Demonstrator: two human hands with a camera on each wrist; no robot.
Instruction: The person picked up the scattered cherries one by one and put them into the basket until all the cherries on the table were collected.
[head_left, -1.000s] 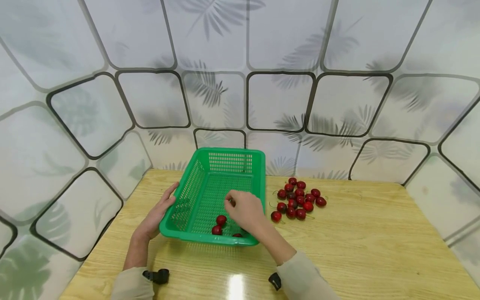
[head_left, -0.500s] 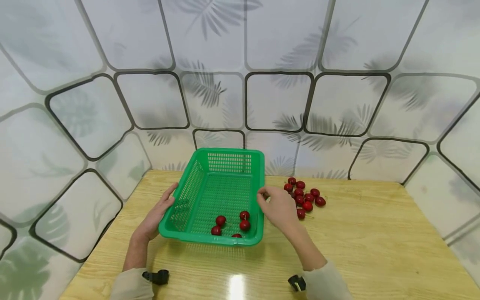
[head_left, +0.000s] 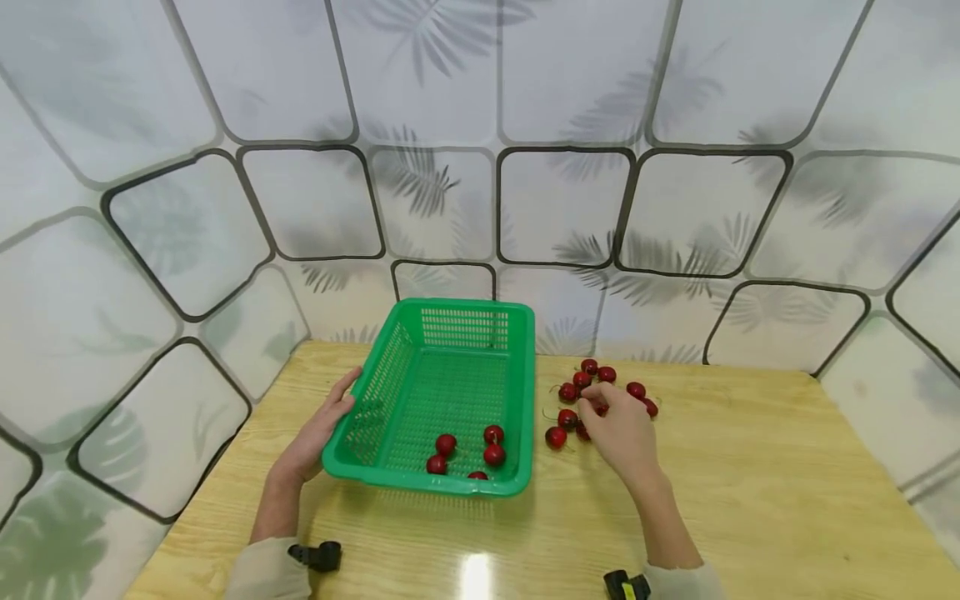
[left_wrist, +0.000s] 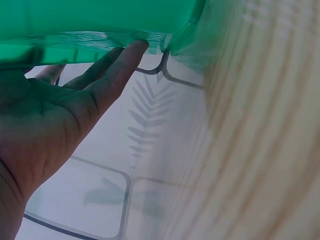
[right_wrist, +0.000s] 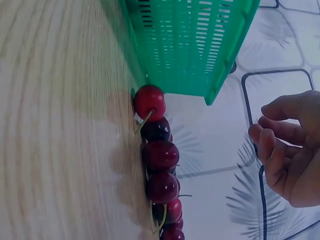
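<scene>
A green plastic basket (head_left: 408,478) stands on the table, with several dark red cherries (head_left: 446,445) near its front end. Against its left side rest the fingers of my left hand (head_left: 313,433); the left wrist view shows them fairly straight under the rim. My right hand (head_left: 624,429) hovers above a loose pile of cherries (head_left: 567,392) to the right of the basket and hides part of that pile. In the right wrist view, its fingers are loosely bent, thumb apart from them, with nothing between.
The light wooden table (head_left: 750,483) extends to the right of the pile. Behind it rises a pale wall covering (head_left: 562,208) with dark outlines and leaf patterns. Some cherries in the pile have stems sticking out.
My right hand has moved right, out of the basket, past its right rim and over the cherry pile. Cherries it had covered in the basket now show. My left hand stays against the basket.
</scene>
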